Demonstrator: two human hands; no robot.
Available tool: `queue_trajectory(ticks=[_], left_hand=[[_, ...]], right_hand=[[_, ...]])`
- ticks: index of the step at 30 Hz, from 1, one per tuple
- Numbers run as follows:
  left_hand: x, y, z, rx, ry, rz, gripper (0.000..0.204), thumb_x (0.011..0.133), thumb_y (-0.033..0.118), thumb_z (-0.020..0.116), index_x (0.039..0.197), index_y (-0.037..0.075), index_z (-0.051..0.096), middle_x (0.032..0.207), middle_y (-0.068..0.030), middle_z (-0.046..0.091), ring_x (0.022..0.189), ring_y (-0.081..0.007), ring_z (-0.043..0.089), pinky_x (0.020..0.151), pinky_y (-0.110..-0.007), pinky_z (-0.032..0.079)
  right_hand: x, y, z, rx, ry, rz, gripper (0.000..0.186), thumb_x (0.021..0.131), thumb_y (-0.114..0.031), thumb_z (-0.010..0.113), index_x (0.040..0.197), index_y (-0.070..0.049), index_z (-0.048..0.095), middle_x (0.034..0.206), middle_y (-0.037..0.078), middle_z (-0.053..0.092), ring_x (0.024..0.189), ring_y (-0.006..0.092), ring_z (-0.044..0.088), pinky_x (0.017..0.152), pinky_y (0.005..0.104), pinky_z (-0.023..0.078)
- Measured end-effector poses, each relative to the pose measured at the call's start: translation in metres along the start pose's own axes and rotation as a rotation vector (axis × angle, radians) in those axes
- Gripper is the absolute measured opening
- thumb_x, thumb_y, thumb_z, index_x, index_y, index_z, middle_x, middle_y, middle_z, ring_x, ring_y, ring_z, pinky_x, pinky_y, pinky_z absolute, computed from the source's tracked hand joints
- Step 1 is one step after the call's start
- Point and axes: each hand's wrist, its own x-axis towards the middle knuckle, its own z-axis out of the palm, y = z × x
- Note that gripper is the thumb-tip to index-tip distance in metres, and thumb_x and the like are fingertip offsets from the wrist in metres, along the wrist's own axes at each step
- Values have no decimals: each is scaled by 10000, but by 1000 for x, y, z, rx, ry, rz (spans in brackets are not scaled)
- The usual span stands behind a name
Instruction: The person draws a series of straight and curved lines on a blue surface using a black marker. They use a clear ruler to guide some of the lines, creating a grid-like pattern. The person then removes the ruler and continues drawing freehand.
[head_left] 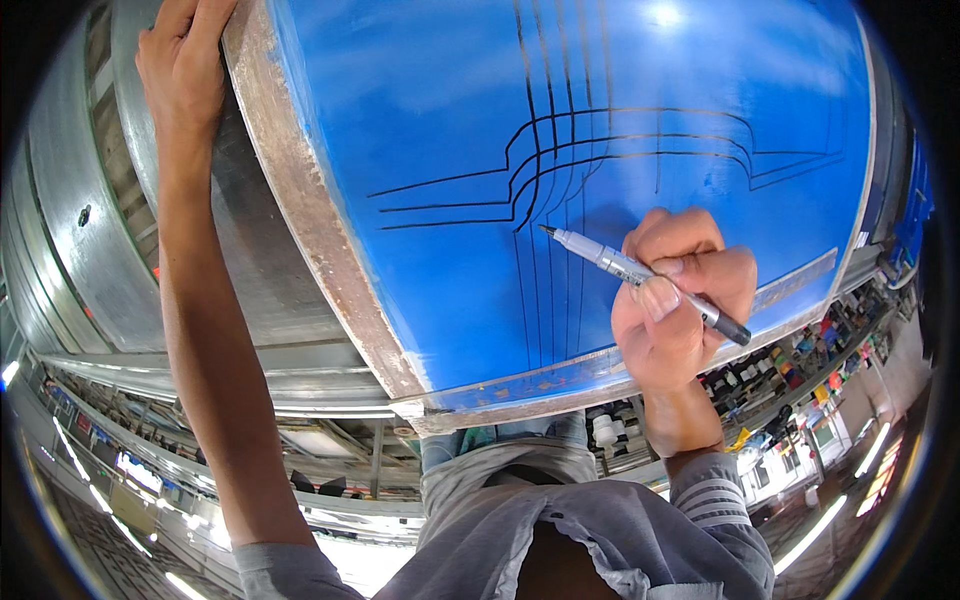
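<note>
A framed blue panel [455,290], which looks like a printing screen, lies tilted in front of me. Black lines [655,110] cross its surface, some bold and curved, others thin and straight. My right hand [685,295] pinches a marker pen [610,262] with a pale barrel and a black end. The pen's dark tip points left, at or just above the blue surface beside the lower ends of the bold lines. At the upper left, my left hand [185,70] grips the panel's worn, paint-stained frame [300,190]. Its fingertips are cut off by the picture's upper edge.
Long metal tables or rails [85,220] run along the left. Under the panel's near edge are shelves [340,440] and, to the right, cluttered bottles and containers [780,365]. A bright reflection [665,14] shines on the panel's far part.
</note>
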Motion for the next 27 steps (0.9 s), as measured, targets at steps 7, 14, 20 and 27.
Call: queue_trajectory(ticks=[7,14,20,27], left_hand=[[-2,5,-4,50,-3,22,524,884,418,610,1260,53,606,1327,-177,559,1244,-290,520,1047,-358,380],[3,41,3,-73,-72,61,560,956,345,512,1367,-32,461,1405,-218,458,1323,-310,412,1090,-371,309],[6,39,1,3,-75,94,557,950,329,533,1378,-20,454,1393,-213,474,1295,-302,449,1069,-364,340],[5,36,1,-67,-63,81,569,941,333,542,1377,-22,456,1362,-219,502,1254,-290,489,1045,-349,366]], right_hand=[[1,-17,6,-233,-23,103,224,783,70,613,934,-16,472,853,196,571,625,115,468,530,263,401],[-8,-27,19,-351,-89,58,196,843,-17,520,993,-18,392,818,183,492,620,147,373,548,330,360],[-18,-10,18,-343,-62,-57,241,790,73,608,970,18,456,845,170,533,569,137,416,476,299,371],[-17,-8,21,-335,-39,-32,227,785,75,617,941,18,462,836,169,542,576,139,424,477,292,381]])
